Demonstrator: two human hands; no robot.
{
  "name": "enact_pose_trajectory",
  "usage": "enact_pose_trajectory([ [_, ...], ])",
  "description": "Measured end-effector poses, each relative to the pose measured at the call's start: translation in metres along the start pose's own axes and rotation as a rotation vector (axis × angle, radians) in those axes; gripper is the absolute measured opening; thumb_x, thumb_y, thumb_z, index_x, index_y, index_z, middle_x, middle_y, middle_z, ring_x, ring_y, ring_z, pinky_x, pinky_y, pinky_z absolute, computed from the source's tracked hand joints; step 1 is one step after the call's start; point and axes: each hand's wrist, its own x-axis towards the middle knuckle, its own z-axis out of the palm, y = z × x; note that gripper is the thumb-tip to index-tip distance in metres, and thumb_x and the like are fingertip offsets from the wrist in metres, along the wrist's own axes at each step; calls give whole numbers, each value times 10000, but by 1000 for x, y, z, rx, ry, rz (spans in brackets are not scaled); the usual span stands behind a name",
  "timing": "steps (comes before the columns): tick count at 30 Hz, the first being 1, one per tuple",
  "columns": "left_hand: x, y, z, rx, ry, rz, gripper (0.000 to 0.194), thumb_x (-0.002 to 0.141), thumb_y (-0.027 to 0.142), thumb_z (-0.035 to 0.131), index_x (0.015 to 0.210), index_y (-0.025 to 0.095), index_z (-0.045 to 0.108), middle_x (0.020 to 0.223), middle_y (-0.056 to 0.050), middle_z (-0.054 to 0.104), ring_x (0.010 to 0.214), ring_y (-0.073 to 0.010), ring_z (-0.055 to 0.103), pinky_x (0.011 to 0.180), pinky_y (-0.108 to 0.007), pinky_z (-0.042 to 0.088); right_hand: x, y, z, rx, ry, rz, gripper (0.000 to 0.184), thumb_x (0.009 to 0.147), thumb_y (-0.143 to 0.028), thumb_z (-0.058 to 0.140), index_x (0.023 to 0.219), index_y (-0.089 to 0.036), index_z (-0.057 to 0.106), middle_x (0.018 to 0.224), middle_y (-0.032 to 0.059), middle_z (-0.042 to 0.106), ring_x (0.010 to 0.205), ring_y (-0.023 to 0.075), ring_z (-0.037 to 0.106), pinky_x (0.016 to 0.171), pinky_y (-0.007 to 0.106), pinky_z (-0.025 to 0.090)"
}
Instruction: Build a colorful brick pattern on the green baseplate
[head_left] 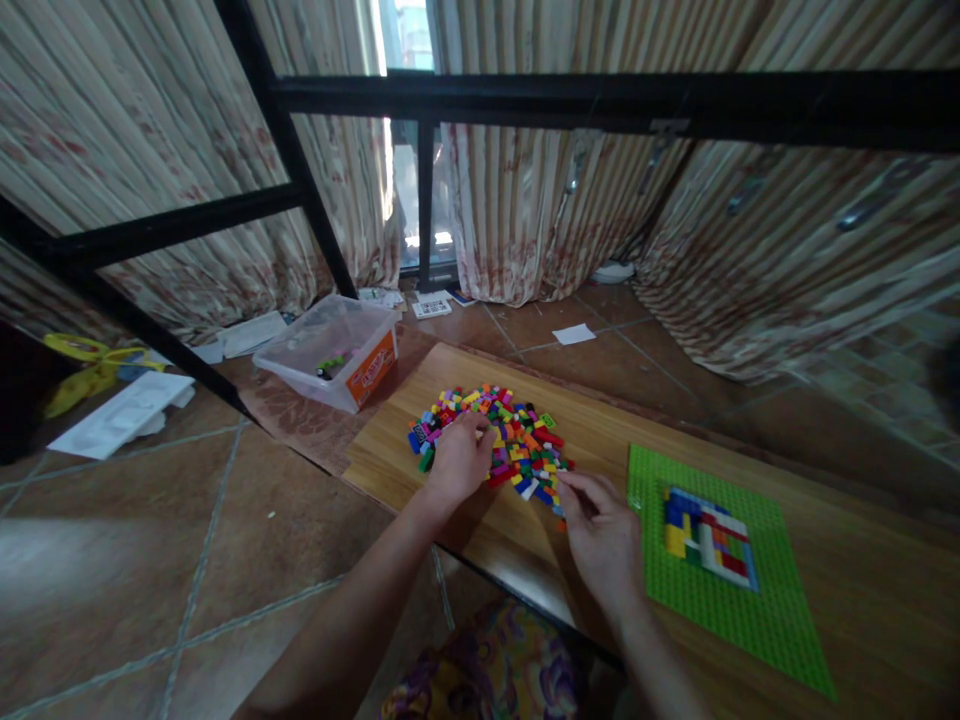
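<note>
Green baseplate [776, 610] right of heaped bricks [525, 440]; left hand [459, 455] curled over them, right hand [606, 540] narrowed at their right edge; cannot tell if either grips

Overall light is dim; daylight glares white through the window [411, 38] between the curtains [510, 210]. Pale reflections lie on the floor tiles [45, 555], fine detail looks soft, and wide-angle distortion stretches the edges.

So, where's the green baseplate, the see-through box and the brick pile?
Green baseplate [772, 632], head view: bare studs near its lower edge.
See-through box [373, 370], head view: its orange-labelled wall.
Brick pile [519, 438], head view: its middle.
</note>
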Motion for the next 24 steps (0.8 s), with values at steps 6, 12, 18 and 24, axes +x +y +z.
enact_pose_trajectory([
  [6, -16, 11, -12, -575, -280, -89, 201, 826, 342, 573, 759, 157, 615, 588, 27, 531, 518, -98, 464, 517, -209, 357, 8, -14, 4, 255, -42, 265, 387, 803, -511, 610, 987, -187, 712, 940, 78, 728, 803, 198, 652, 718, 334, 507],
  [12, -36, 29, -8, -784, -384, -179, 263, 763, 413, 650, 756, 156, 594, 676, 19, 533, 562, -88, 481, 512, -195, 403, 10, -30, 8, 458, -94, 380, 453, 717, -574, 671, 863, -147, 712, 686, 39, 677, 560, 124, 553, 491, 229, 426],
  [18, -59, 36, 8, -891, -424, -275, 359, 741, 503, 684, 814, 165, 590, 653, 6, 601, 526, -99, 506, 486, -204, 388, -6, -26, 9, 415, -121, 310, 398, 783, -555, 611, 865, -176, 696, 746, 37, 684, 627, 149, 585, 562, 259, 473],
  [24, -67, 38, 11, -933, -451, -269, 352, 741, 501, 690, 765, 172, 567, 620, 20, 584, 501, -87, 476, 476, -199, 353, -19, -17, 11, 431, -106, 285, 341, 801, -505, 620, 912, -189, 685, 830, 48, 712, 705, 172, 633, 646, 293, 512],
])
